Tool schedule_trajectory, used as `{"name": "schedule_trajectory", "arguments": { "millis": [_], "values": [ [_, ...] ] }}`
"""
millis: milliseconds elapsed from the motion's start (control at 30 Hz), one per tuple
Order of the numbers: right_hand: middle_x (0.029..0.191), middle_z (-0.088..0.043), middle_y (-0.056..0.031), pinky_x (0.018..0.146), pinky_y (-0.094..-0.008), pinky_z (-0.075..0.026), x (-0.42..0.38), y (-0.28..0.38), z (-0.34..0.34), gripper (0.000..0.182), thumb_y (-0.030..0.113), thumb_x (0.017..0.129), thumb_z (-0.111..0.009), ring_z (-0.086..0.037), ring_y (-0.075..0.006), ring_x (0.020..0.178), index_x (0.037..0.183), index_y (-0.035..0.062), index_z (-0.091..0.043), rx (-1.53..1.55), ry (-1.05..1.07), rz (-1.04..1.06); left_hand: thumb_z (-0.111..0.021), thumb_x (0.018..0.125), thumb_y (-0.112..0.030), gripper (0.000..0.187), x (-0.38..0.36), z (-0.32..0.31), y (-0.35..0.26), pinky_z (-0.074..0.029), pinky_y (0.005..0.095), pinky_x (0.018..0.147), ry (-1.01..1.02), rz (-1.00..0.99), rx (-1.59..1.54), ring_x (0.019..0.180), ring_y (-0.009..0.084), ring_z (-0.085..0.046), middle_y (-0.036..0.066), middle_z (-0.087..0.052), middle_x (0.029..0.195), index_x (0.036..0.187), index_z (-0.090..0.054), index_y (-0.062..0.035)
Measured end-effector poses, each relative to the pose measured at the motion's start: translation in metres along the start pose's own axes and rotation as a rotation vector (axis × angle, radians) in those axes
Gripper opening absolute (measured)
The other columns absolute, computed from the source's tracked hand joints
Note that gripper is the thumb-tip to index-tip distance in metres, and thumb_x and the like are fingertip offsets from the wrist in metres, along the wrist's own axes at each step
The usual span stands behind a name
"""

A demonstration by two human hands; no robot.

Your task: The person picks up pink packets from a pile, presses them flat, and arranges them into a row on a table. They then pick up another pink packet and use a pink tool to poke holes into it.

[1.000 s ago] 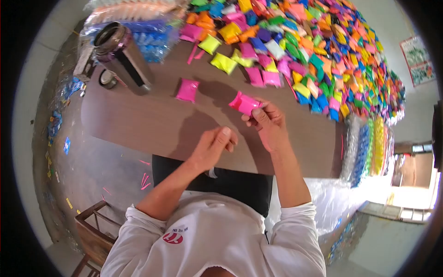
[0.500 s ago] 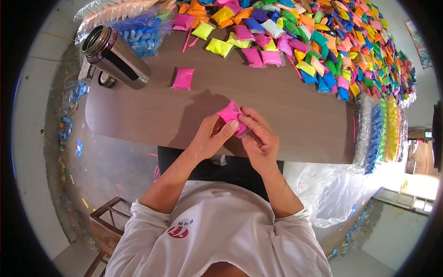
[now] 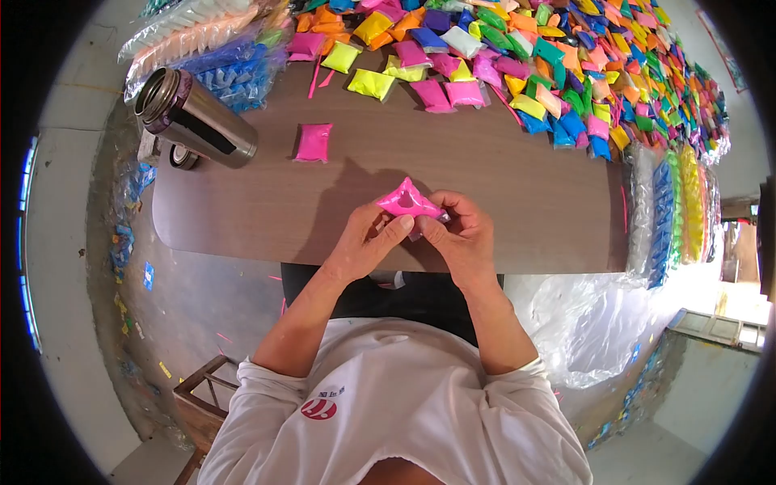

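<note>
A pink packet [image 3: 411, 199] is held between both hands above the table's near edge. My left hand [image 3: 368, 241] pinches its left and lower side with the thumb on top. My right hand [image 3: 462, 234] grips the right end, thumb and fingers pressed together on the clear wrapper. The packet looks creased, with a darker patch in its middle. Another pink packet [image 3: 313, 142] lies alone on the brown table [image 3: 267, 202], beyond my hands and to the left.
Many coloured packets [image 3: 558, 65] are heaped at the back right. A steel flask [image 3: 202, 121] stands at the left beside its lid [image 3: 183, 158]. Strips of packets [image 3: 664, 210] hang at the right edge. A wooden stool [image 3: 206, 396] is at the lower left.
My right thumb has come down to the packet's lower edge beside my left thumb. The packet is turned and now spreads wider between the hands. The view has shifted slightly.
</note>
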State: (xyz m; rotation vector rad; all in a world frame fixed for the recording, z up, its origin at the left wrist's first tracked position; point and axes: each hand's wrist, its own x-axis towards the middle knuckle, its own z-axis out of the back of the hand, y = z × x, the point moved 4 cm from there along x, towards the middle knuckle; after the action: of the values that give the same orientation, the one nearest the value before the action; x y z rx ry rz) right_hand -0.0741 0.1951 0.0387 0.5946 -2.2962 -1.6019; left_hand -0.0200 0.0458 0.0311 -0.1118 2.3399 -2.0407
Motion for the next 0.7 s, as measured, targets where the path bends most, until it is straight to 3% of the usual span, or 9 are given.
{"name": "schedule_trajectory", "arguments": {
  "millis": [333, 433, 533, 700],
  "values": [
    [0.102, -0.067, -0.0051, 0.081, -0.0266, -0.055, -0.001, -0.001, -0.006, 0.027, 0.0, 0.091, -0.072, -0.064, -0.0112, 0.091, 0.117, -0.0023, -0.065, 0.112, -0.042, 0.039, -0.06, 0.103, -0.031, 0.031, 0.001, 0.003, 0.004, -0.037, 0.026, 0.062, 0.005, -0.045, 0.182, 0.072, 0.0071, -0.043, -0.003, -0.054, 0.077, 0.108, -0.067, -0.0014],
    [0.102, -0.068, -0.0049, 0.082, -0.027, -0.055, 0.002, -0.008, -0.001, 0.025, 0.0, 0.092, -0.072, -0.064, -0.0109, 0.09, 0.116, -0.0024, -0.066, 0.111, -0.041, 0.034, -0.058, 0.104, -0.032, 0.032, 0.001, 0.001, 0.003, -0.04, 0.025, 0.068, 0.012, -0.062, 0.191, 0.079, 0.0063, -0.046, -0.004, -0.055, 0.084, 0.108, -0.064, -0.0007],
    [0.101, -0.068, -0.0048, 0.081, -0.0267, -0.055, 0.003, -0.005, -0.001, 0.023, 0.0, 0.091, -0.072, -0.064, -0.0106, 0.089, 0.113, -0.0028, -0.067, 0.089, -0.025, 0.04, -0.058, 0.105, -0.032, 0.032, 0.0, 0.001, 0.001, -0.039, 0.0248, 0.066, 0.005, -0.036, 0.175, 0.077, 0.0064, -0.044, -0.005, -0.053, 0.082, 0.107, -0.063, -0.0012],
    [0.101, -0.069, -0.0044, 0.079, -0.0255, -0.054, 0.005, -0.007, -0.003, 0.014, 0.0, 0.091, -0.072, -0.063, -0.0099, 0.087, 0.105, -0.0032, -0.07, 0.104, -0.057, 0.025, -0.059, 0.103, -0.035, 0.036, 0.001, 0.005, 0.01, -0.042, 0.0302, 0.064, -0.037, -0.035, 0.235, 0.072, 0.012, -0.044, 0.003, -0.054, 0.075, 0.103, -0.062, 0.0007]
  ]
}}
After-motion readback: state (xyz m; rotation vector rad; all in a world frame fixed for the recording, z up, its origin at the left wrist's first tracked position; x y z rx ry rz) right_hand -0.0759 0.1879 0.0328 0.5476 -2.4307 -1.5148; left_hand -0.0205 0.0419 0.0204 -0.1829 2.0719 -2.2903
